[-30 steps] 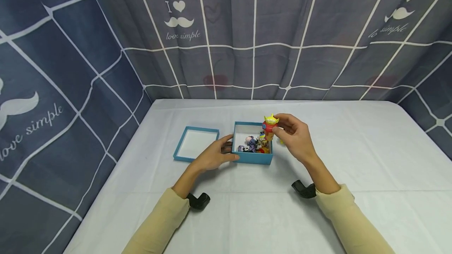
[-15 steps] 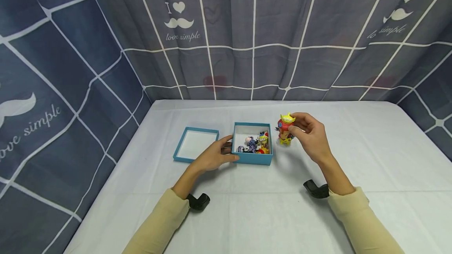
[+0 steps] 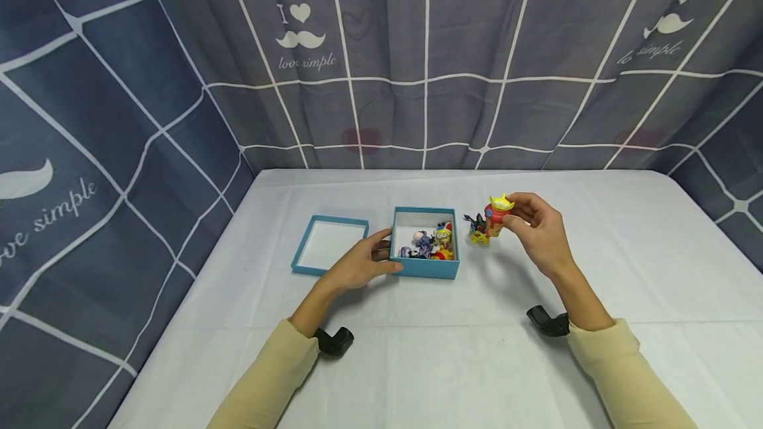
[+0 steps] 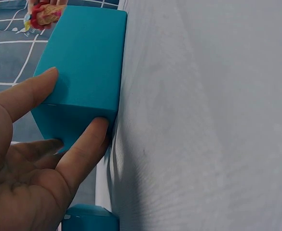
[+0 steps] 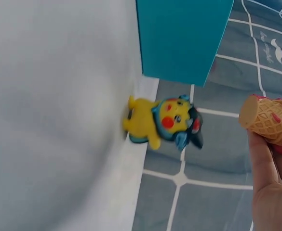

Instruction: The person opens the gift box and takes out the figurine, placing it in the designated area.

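Observation:
My right hand (image 3: 539,230) pinches a small toy figure (image 3: 496,216) with a yellow-green three-pronged head, red body and waffle-cone base (image 5: 267,118). It is held up beside a standing yellow figure (image 3: 479,236) with a dark blue-black top and red cheeks (image 5: 167,122), which it partly overlaps in the head view. To the left is a teal open box (image 3: 426,269) with white inside. My left hand (image 3: 357,263) rests at its front left corner, thumb on the front wall and fairly straight fingers (image 4: 90,139) along the left side.
Several small figures lie in the box, including a purple-grey one (image 3: 424,241) and a yellow one with a red cap (image 3: 444,237). The teal-rimmed lid (image 3: 340,220) lies left of the box on the white-covered table (image 3: 417,363). A checked curtain (image 3: 387,111) hangs behind.
My right hand has carried the cone-based figure from above the box to the right, past the yellow figure, which now shows. My left hand has stayed at the box.

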